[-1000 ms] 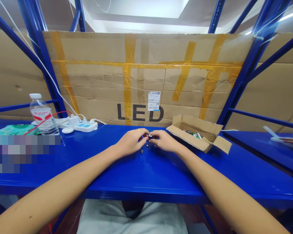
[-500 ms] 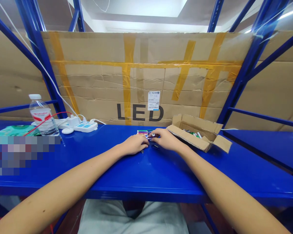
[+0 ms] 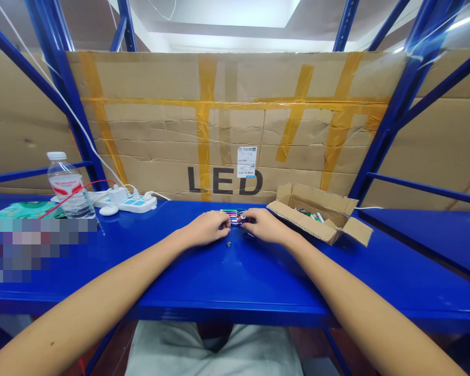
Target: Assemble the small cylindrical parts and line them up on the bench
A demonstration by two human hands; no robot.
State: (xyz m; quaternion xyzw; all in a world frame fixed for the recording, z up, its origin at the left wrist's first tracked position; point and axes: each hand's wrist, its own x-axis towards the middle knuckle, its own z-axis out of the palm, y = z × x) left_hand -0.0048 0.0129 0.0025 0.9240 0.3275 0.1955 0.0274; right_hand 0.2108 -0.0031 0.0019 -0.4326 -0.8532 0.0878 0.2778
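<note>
My left hand [image 3: 207, 227] and my right hand [image 3: 265, 225] meet over the middle of the blue shelf [image 3: 235, 271], fingers curled in a pinch. Between the fingertips is a small shiny cylindrical part [image 3: 242, 218], held by the right hand and touched by the left. Just behind the hands lies a row of small coloured cylinders [image 3: 230, 212]. A tiny metal piece [image 3: 228, 244] rests loose on the shelf below my left hand.
An open cardboard box [image 3: 321, 213] with several small cylinders stands to the right. At the left are a water bottle [image 3: 68, 185], a white power strip [image 3: 135, 201], a white puck [image 3: 108, 210] and a green pack [image 3: 25, 209]. A taped cardboard wall marked LED closes the back.
The hands have stayed together at the same spot; the left hand shifted slightly, uncovering the small metal piece on the shelf. A co-worker's hand at the far right has left the view.
</note>
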